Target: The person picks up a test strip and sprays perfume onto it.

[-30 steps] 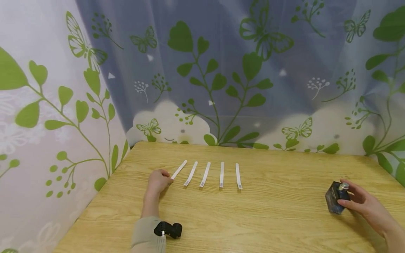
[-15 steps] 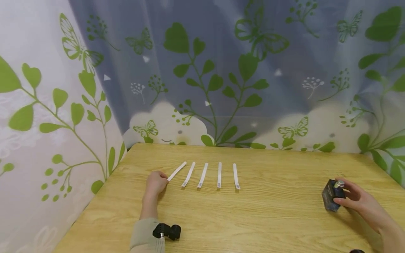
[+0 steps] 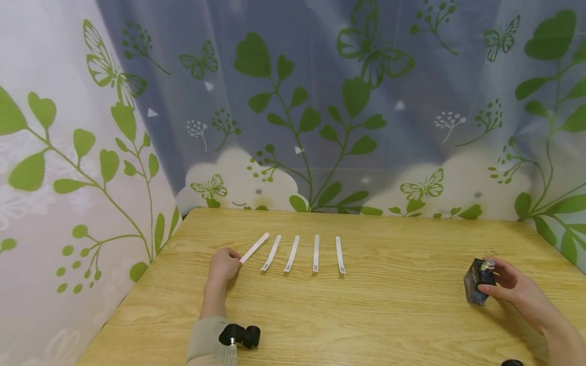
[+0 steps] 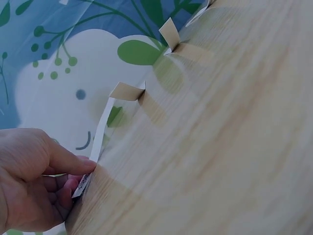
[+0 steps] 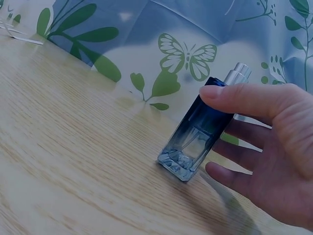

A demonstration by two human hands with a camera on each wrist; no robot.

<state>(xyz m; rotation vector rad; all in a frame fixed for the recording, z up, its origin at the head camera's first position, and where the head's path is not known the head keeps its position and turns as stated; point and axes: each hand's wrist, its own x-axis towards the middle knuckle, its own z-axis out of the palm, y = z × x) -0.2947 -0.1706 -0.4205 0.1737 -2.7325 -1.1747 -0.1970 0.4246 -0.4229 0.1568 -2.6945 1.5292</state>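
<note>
Left grip (image 3: pixel 224 264) pinches a strip (image 3: pixel 254 248); a sideways drag could disturb neighbouring strips (image 3: pixel 271 253). Right grip (image 3: pixel 519 288) holds the bottle (image 3: pixel 474 282) (glossy), which could slip.

Bottle (image 5: pixel 195 132) glossy glass, nozzle (image 5: pixel 238 73) shiny metal; strips (image 3: pixel 316 253) matt paper; table (image 3: pixel 389 310) wood-grained; sleeve (image 3: pixel 204 335) matt cloth.
</note>
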